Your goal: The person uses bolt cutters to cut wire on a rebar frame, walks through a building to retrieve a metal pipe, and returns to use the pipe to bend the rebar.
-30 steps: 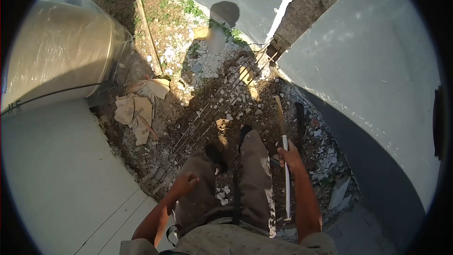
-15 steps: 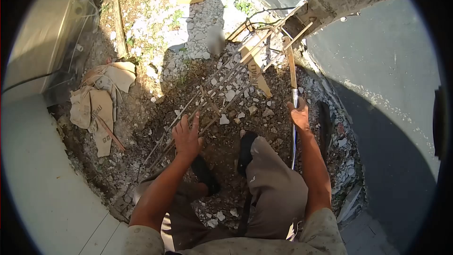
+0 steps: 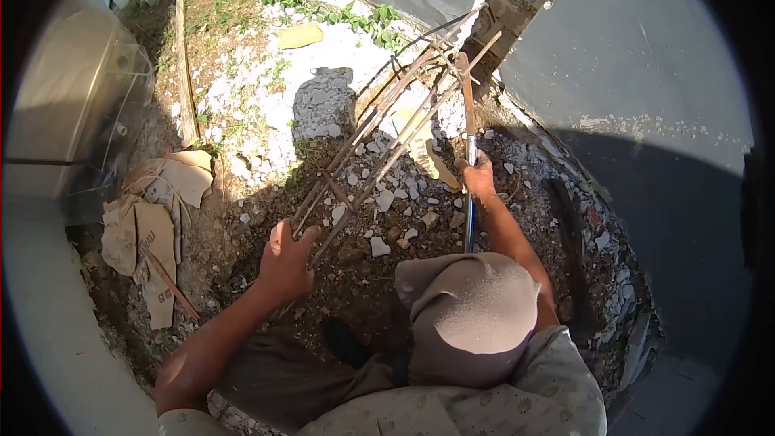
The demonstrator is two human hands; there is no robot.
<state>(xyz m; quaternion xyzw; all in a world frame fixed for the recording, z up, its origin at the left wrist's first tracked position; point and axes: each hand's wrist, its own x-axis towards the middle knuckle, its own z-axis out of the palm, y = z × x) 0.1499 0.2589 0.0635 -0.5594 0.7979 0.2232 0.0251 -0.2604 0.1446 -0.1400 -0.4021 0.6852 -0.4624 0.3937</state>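
Observation:
A rebar cage (image 3: 379, 173) of rusty rods tied with stirrups slants from the concrete column (image 3: 529, 0) down toward me. At its near end my left hand (image 3: 286, 258) has its fingers bent around the rods. My right hand (image 3: 479, 176) grips the shiny metal pipe handle of a long bar (image 3: 468, 117). The bar's rusty upper end meets the rods near the column; how it engages them is too small to tell. Its lower end disappears behind my raised knee (image 3: 476, 315).
Broken white rubble (image 3: 379, 246) and soil cover the ground. Torn paper sacks (image 3: 153, 230) lie at left, with a wooden plank (image 3: 186, 64) beyond. Another paper piece (image 3: 424, 145) lies under the rods. Grey walls (image 3: 646, 73) stand right, a pale wall (image 3: 48, 291) left.
My body has lowered and my right knee has come up into view. My left hand appears further left on the rods. The right hand still grips the bar's handle.

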